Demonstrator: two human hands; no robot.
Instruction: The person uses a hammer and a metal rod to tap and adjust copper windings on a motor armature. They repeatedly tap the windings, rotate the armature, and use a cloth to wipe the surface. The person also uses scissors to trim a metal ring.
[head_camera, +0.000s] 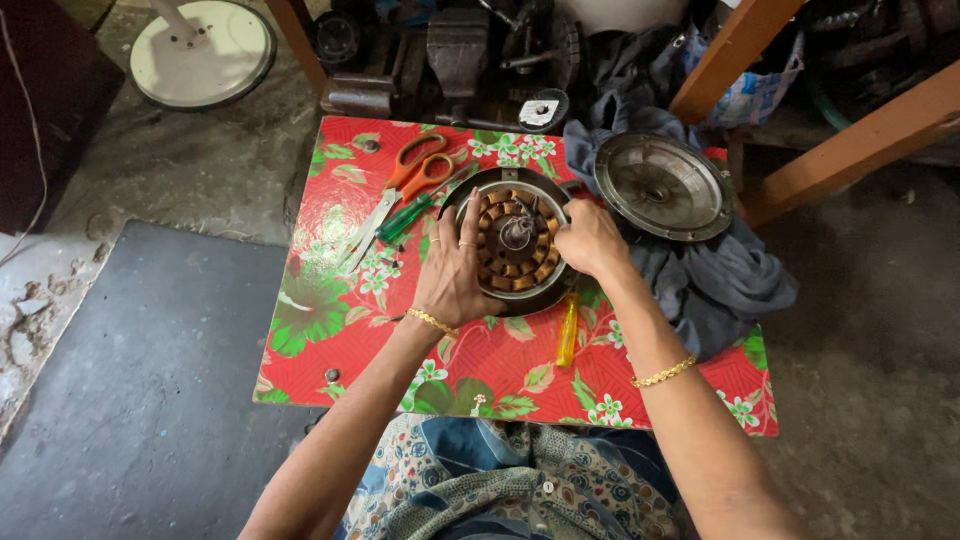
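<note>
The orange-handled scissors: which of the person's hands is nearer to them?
Left. The left hand rests on the motor's left rim, just right of the scissors; the right hand grips the motor's far side.

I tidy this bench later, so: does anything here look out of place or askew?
Mostly orderly. The round metal cover lies tilted on a crumpled grey cloth, and the cloth spills over the table's right edge.

Both hands forward, left hand (455, 275) flat with fingers spread, right hand (590, 238) loosely curled.
</note>
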